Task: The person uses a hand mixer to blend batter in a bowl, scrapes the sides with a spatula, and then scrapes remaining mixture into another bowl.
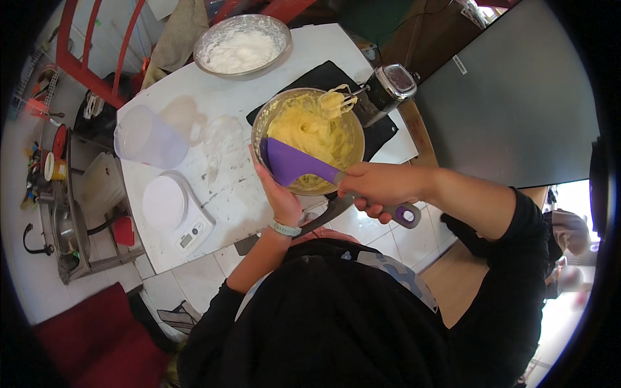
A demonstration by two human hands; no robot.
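Note:
A steel bowl holds pale yellow batter near the table's front right, on a black mat. My left hand is wrapped against the bowl's left side. My right hand grips a purple spatula by its grey handle, with the blade inside the bowl against the left wall. A hand mixer sits at the bowl's back right, its beaters coated in batter over the rim.
A bowl of white powder stands at the back of the white table. A clear jug and a kitchen scale sit left. A red railing, a rack and a large grey panel surround the table.

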